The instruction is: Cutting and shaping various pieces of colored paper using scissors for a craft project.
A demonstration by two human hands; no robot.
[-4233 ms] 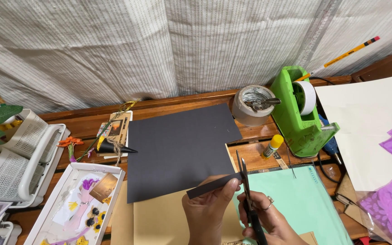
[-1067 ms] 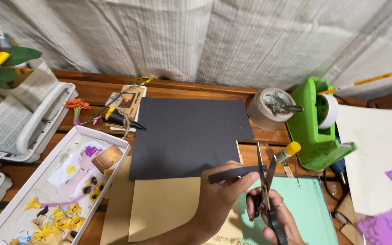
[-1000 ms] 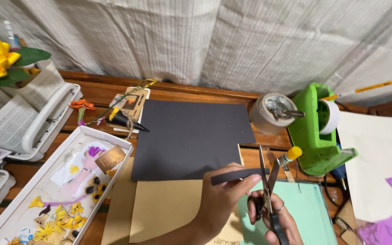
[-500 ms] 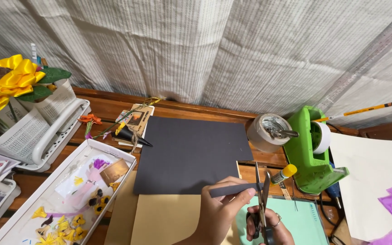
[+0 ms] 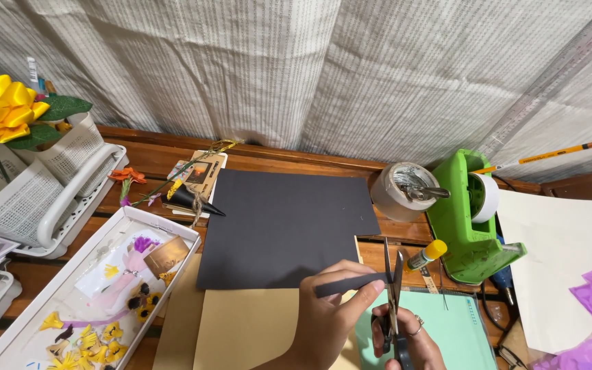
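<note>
left hand (image 5: pixel 330 322) pinches black strip (image 5: pixel 349 284) at its left end, near edge of desk (image 5: pixel 166 154) | right hand (image 5: pixel 405 339) closed through scissors (image 5: pixel 393 301), blades open around strip | strip looks light, thin, floppy; best held close to the cut

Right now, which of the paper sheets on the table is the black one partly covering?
The tan sheet: the black sheet overlaps its top edge. The mint-green sheet and cream sheet lie apart, to the right.
</note>
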